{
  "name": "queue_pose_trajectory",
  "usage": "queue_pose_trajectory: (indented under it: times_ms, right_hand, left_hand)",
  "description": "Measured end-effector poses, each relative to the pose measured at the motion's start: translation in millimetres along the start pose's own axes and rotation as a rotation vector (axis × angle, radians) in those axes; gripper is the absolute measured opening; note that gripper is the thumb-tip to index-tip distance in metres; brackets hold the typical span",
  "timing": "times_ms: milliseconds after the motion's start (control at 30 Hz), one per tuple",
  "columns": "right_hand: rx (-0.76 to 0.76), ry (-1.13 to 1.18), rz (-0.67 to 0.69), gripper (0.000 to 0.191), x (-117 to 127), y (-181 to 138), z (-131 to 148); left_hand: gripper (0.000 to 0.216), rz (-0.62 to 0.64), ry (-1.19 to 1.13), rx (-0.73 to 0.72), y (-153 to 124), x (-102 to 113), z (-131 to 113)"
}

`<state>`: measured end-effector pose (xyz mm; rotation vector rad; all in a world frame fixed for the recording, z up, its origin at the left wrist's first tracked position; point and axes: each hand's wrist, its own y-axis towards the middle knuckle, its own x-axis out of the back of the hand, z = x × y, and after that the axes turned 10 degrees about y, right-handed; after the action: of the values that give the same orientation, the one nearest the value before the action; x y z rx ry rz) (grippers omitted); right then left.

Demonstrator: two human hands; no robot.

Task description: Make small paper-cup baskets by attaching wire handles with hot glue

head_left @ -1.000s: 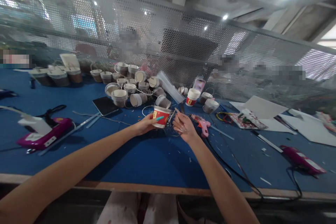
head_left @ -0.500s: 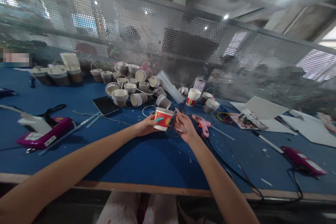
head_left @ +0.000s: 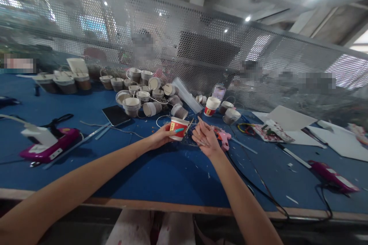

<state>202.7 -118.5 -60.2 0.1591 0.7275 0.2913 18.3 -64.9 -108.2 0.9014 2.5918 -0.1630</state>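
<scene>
My left hand (head_left: 164,136) is closed around a red and white paper cup (head_left: 178,127), tilted a little above the blue table. A thin pale strip or strand (head_left: 189,123) stands out at the cup's right side; whether it is stuck on, I cannot tell. Just right of the cup, apart from it, my right hand (head_left: 204,137) has its fingers curled in and its thumb and forefinger pressed together. What they pinch, if anything, is too small to make out. Beside that hand lies a pink glue gun (head_left: 224,138).
Behind my hands is a heap of cord-wrapped cups (head_left: 152,108), with stacked red and white cups (head_left: 212,106) farther right. A phone (head_left: 115,115) and a purple power strip (head_left: 51,149) lie left. A cutting tool (head_left: 293,155), another purple power strip (head_left: 333,176) and white sheets (head_left: 342,138) are right.
My right hand has drawn away from the cup to the right, its fingers more curled. The cup has turned slightly in my left hand, and the thin strand now shows beside it.
</scene>
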Motion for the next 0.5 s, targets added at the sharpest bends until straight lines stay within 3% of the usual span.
queue_pose_trajectory:
  times_ms: [267,500]
  right_hand:
    - [0.006,0.035,-0.061,0.026,7.4,4.4,-2.7]
    - [-0.004,0.038,0.009,0.028,2.0,0.3,-1.8]
  left_hand:
    - [0.052,0.109,-0.068,0.035,-1.6,2.8,1.0]
    - [0.047,0.037,-0.053,0.013,2.3,2.6,1.8]
